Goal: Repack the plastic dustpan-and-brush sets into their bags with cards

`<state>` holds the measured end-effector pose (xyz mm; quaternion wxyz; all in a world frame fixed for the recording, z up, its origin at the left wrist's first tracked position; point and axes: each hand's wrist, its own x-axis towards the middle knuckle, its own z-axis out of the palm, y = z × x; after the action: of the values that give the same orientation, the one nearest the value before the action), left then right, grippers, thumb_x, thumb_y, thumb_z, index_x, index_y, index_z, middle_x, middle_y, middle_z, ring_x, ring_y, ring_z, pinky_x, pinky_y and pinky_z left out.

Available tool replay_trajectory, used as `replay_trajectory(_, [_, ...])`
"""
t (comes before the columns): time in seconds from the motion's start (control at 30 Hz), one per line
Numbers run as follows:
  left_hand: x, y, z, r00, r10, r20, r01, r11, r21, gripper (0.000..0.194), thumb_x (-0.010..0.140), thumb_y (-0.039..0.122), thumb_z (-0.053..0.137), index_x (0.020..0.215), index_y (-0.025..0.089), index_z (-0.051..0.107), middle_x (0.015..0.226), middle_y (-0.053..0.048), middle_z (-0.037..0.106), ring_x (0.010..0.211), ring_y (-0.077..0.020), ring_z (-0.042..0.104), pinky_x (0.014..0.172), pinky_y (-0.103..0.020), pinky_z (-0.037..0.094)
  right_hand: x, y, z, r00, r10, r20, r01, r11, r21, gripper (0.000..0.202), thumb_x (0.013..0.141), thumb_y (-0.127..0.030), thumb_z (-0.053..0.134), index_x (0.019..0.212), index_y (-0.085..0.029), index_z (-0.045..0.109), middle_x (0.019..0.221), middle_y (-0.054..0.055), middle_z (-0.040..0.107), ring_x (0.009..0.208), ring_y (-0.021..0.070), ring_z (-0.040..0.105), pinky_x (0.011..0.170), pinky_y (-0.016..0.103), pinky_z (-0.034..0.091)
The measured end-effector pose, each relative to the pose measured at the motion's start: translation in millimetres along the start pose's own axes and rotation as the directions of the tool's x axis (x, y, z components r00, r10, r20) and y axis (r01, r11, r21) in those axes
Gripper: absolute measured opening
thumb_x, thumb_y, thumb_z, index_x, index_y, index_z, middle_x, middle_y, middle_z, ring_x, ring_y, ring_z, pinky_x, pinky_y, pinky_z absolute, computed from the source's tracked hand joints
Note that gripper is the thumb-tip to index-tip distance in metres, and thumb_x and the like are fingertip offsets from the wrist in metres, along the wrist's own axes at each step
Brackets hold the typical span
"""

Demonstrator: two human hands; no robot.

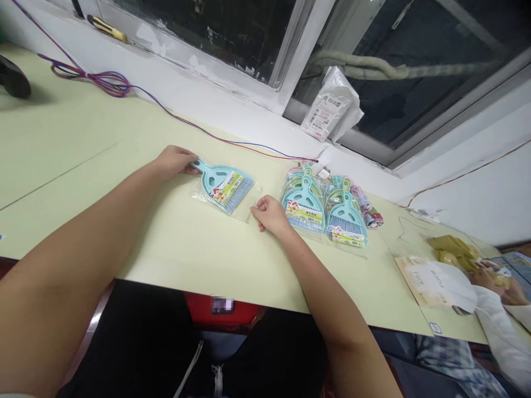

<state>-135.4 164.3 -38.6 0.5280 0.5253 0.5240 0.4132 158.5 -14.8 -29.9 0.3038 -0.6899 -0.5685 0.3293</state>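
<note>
A light blue dustpan and brush set (pixel 224 185) in a clear plastic bag lies on the pale green table (pixel 178 243). My left hand (pixel 179 161) is closed on the handle end of the set, at its upper left. At the right edge of the bag, my right hand (pixel 267 214) pinches the clear plastic. Just beyond that hand, two stacks of similar bagged sets, the left stack (pixel 305 202) and the right stack (pixel 346 215), lie side by side with blue ones on top.
Red and blue wires (pixel 110 83) run along the wall. A screwdriver (pixel 108 29) and a white package (pixel 329 108) rest on the sill. At the right, another person's hands (pixel 495 284) are near yellow items (pixel 454 251) and a printed bag (pixel 431 279).
</note>
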Motion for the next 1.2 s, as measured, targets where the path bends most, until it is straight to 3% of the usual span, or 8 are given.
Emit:
replay_trajectory(0.33, [3.7, -3.5, -3.2, 1.0, 0.013, 0.001, -0.013, 1.0, 0.008, 0.021, 0.073, 0.019, 0.083, 0.089, 0.011, 0.072, 0.092, -0.013, 0.075, 0.078, -0.0226, 0.074, 0.08, -0.037, 0.062, 3.1, 3.9, 2.2, 1.0, -0.017, 0.002, 0.017, 1.0, 0.018, 0.019, 0.082, -0.016, 0.068, 0.085, -0.024, 0.051, 0.053, -0.009, 0.061, 0.035, 0.012, 0.058, 0.033, 0.019, 0.042])
replay_trajectory(0.67, [7.9, -11.1, -7.0, 0.999, 0.039, 0.018, -0.039, 0.999, 0.003, 0.018, 0.086, 0.019, 0.074, 0.098, 0.006, 0.072, 0.099, -0.013, 0.075, 0.079, -0.0198, 0.075, 0.089, -0.038, 0.06, 6.4, 6.7, 3.4, 1.0, -0.026, 0.014, 0.025, 0.999, 0.027, 0.017, 0.081, -0.015, 0.065, 0.086, -0.025, 0.051, 0.054, -0.009, 0.061, 0.035, 0.0128, 0.058, 0.031, 0.02, 0.043])
replay_trajectory(0.9, [10.3, -14.0, -10.4, 0.999, 0.038, 0.034, -0.037, 0.999, -0.011, 0.025, 0.08, 0.026, 0.081, 0.096, 0.009, 0.072, 0.097, -0.012, 0.076, 0.083, -0.0214, 0.075, 0.088, -0.036, 0.061, 4.5, 2.8, 2.9, 1.0, -0.017, 0.018, 0.017, 1.0, 0.01, 0.016, 0.082, -0.014, 0.063, 0.086, -0.024, 0.051, 0.054, -0.009, 0.06, 0.036, 0.0122, 0.059, 0.032, 0.019, 0.044])
replay_trajectory(1.2, [5.6, -13.9, -10.4, 0.999, 0.032, 0.037, -0.033, 0.999, 0.028, 0.023, 0.092, 0.026, 0.072, 0.106, 0.007, 0.07, 0.099, -0.009, 0.075, 0.084, -0.0185, 0.073, 0.091, -0.037, 0.059, 2.3, 0.2, 1.0, 0.999, 0.006, 0.047, -0.005, 1.0, -0.006, 0.014, 0.086, -0.014, 0.06, 0.088, -0.024, 0.05, 0.057, -0.011, 0.059, 0.038, 0.0093, 0.058, 0.035, 0.017, 0.045])
